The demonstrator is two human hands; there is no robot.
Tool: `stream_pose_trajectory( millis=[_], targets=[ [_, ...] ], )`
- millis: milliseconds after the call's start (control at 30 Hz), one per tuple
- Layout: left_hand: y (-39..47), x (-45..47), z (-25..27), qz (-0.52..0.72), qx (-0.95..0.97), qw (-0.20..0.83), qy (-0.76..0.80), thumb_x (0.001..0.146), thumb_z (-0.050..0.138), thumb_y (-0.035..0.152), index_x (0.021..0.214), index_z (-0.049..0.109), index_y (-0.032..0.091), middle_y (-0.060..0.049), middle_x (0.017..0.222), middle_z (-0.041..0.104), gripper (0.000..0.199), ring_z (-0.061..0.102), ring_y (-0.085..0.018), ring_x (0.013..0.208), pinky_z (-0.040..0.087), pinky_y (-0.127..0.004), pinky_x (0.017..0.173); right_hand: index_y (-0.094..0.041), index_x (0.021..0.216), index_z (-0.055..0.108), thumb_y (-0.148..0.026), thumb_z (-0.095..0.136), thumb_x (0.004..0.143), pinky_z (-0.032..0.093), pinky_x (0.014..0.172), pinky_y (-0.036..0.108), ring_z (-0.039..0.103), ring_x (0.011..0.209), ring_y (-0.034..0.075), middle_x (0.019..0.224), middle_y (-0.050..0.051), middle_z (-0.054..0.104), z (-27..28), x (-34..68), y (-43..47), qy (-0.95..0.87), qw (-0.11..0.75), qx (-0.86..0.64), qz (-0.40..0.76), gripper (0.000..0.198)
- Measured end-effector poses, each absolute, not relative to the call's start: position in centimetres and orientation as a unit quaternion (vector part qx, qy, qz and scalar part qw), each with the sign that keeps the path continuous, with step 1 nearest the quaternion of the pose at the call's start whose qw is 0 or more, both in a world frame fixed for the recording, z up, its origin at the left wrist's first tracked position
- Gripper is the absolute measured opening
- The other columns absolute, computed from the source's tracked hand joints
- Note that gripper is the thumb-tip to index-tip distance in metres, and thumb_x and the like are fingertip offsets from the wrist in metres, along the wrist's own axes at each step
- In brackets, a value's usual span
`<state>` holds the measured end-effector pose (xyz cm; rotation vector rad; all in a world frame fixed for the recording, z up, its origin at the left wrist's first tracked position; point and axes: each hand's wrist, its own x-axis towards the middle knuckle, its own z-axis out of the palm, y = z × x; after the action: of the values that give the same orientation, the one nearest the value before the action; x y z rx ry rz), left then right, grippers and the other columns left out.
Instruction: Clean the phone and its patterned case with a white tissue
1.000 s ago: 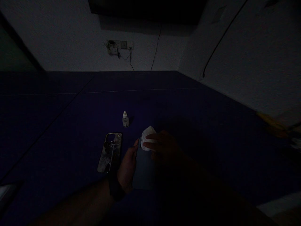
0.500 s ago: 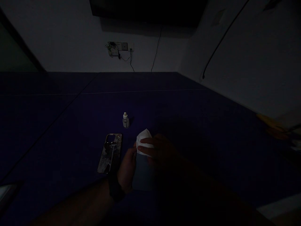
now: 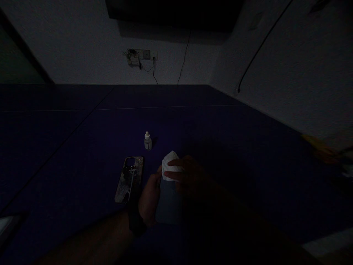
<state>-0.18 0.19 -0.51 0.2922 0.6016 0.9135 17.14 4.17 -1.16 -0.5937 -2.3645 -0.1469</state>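
Note:
A dark grey-blue phone (image 3: 168,204) is gripped along its left side by my left hand (image 3: 150,197), which has a dark band at the wrist. Over the phone's upper end lies a white tissue (image 3: 171,170). My right hand (image 3: 190,175) presses the tissue against the phone with its fingers and is partly lost in shadow. Left of my left hand, a patterned phone case (image 3: 129,182) with a camera cut-out rests on the dark blue table. Behind it stands a small clear bottle (image 3: 148,142) with a white cap, upright.
The dark blue tabletop (image 3: 82,147) runs back to a wall with sockets (image 3: 143,55) and hanging cables. A black screen (image 3: 173,13) is mounted above. Something yellow (image 3: 317,145) lies at the right edge, and a flat pale-faced object (image 3: 7,224) at the lower left.
My right hand and the tissue have shifted very slightly to the right on the phone. My left hand keeps its hold; the bottle and case stay put.

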Motion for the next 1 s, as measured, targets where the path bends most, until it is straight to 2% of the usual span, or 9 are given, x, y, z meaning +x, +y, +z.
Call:
stream_pose_trajectory(
  millis=[200, 367, 567, 833, 1000],
  targets=[
    [0.3, -0.1, -0.5, 0.419, 0.124, 0.862, 0.256, 0.089, 0.058, 0.041, 0.107, 0.067, 0.018, -0.004, 0.078, 0.069, 0.03, 0.067, -0.02, 0.07, 0.053, -0.031, 0.07, -0.021, 0.119, 0.063, -0.019, 0.055, 0.09, 0.046, 0.088, 0.039, 0.06, 0.108, 0.023, 0.126, 0.011, 0.063, -1.1, 17.7, 4.3, -0.896, 0.354, -0.254, -0.086, 0.031],
    [0.3, 0.0, -0.2, 0.414, 0.125, 0.861, 0.266, 0.087, 0.061, 0.037, 0.102, 0.068, 0.017, -0.003, 0.074, 0.068, 0.026, 0.067, -0.02, 0.07, 0.051, -0.029, 0.068, -0.02, 0.126, 0.059, -0.018, 0.053, 0.09, 0.046, 0.089, 0.041, 0.058, 0.107, 0.024, 0.126, 0.012, 0.061, -1.2, 16.6, 4.1, -0.897, 0.354, -0.251, -0.083, 0.037],
    [0.2, -0.3, -0.2, 0.396, 0.113, 0.862, 0.297, 0.084, 0.061, 0.039, 0.1, 0.069, 0.016, -0.004, 0.073, 0.068, 0.03, 0.066, -0.022, 0.069, 0.05, -0.03, 0.066, -0.022, 0.12, 0.063, -0.018, 0.058, 0.087, 0.047, 0.086, 0.039, 0.054, 0.103, 0.023, 0.119, 0.01, 0.057, -1.4, 16.3, 3.8, -0.897, 0.366, -0.244, -0.038, 0.034],
    [0.3, -0.3, -0.4, 0.417, 0.125, 0.856, 0.28, 0.09, 0.057, 0.04, 0.111, 0.066, 0.019, -0.004, 0.08, 0.07, 0.031, 0.067, -0.021, 0.073, 0.052, -0.032, 0.072, -0.023, 0.109, 0.068, -0.017, 0.055, 0.087, 0.048, 0.083, 0.039, 0.055, 0.099, 0.022, 0.113, 0.009, 0.058, -0.9, 17.7, 3.8, -0.894, 0.363, -0.257, -0.05, 0.027],
    [0.3, -0.2, -0.5, 0.417, 0.121, 0.858, 0.272, 0.089, 0.059, 0.038, 0.113, 0.066, 0.019, -0.004, 0.083, 0.071, 0.032, 0.069, -0.022, 0.077, 0.052, -0.032, 0.075, -0.022, 0.121, 0.064, -0.016, 0.055, 0.088, 0.049, 0.083, 0.039, 0.056, 0.1, 0.023, 0.114, 0.01, 0.058, -1.2, 17.3, 3.7, -0.89, 0.357, -0.275, -0.073, 0.034]
  ],
)
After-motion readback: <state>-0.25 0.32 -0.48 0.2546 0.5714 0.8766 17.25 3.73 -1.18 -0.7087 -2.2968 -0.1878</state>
